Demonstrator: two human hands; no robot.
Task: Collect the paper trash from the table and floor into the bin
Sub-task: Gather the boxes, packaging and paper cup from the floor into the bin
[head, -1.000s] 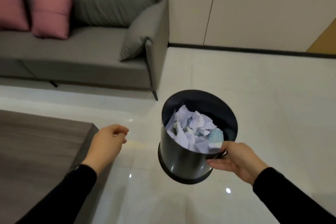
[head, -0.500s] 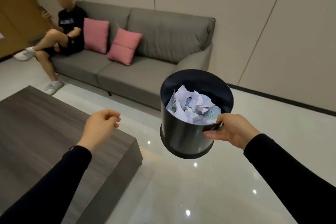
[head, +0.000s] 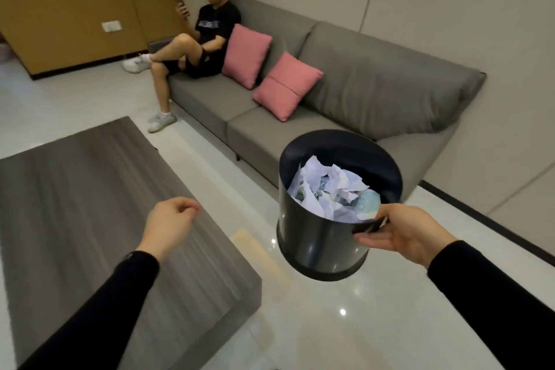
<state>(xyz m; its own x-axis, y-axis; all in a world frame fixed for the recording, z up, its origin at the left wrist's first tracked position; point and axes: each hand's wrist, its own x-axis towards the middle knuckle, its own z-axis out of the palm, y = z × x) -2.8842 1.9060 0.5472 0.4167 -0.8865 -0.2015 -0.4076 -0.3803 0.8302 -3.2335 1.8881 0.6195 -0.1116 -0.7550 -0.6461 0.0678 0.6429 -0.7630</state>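
My right hand (head: 402, 234) grips the near rim of the black bin (head: 315, 240), held above the floor (head: 360, 327) with crumpled paper (head: 327, 186) inside. My left hand (head: 171, 222), loosely curled and holding nothing, hangs over the tabletop (head: 75, 189). Behind the bin is a grey sofa (head: 375, 93) where a person (head: 210, 36) sits.

A round black bin (head: 315, 237) is hanging from the grip on its near rim, with crumpled white paper (head: 327, 186) lying heaped just beyond.

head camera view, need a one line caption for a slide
The right hand holds a black bin of crumpled paper off the floor; left hand hangs loosely curled near the table.
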